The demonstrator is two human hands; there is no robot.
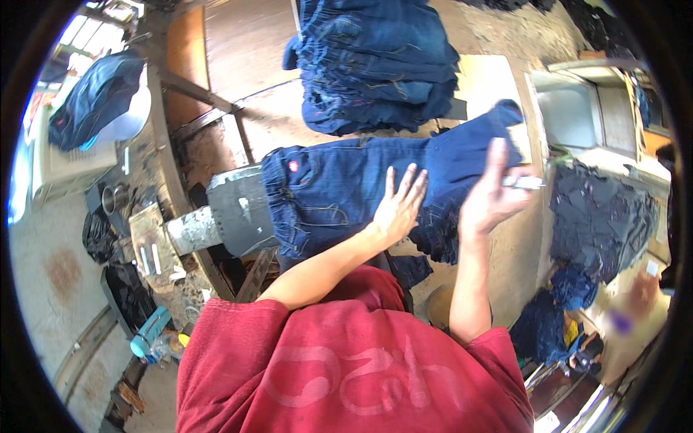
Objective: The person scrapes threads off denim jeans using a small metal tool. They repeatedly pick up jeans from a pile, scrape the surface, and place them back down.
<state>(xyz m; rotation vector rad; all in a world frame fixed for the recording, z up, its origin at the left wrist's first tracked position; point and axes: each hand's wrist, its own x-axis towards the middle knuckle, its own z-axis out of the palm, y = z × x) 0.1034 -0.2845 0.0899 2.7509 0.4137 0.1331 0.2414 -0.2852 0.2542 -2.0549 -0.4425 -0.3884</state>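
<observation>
A pair of dark blue jeans (pixel 339 180) is stretched across a dark grey form (pixel 242 209) in front of me, its waistband end to the left and its legs to the right. My left hand (pixel 399 209) lies flat on the denim with its fingers spread. Over the leg end, my right hand (pixel 498 198) is raised and partly smeared by motion. It is closed round a small whitish pointed tool (pixel 523 182), whose exact kind I cannot make out. The far leg's hem is folded up near the right hand.
Beyond the form, a tall stack of jeans (pixel 379 65) lies on a board. A wooden ledge with white sticks (pixel 150 257) and a blue bottle (pixel 150 332) are at left. Dark cloth pieces (pixel 603 216) and a wooden box frame (pixel 570 108) stand at right.
</observation>
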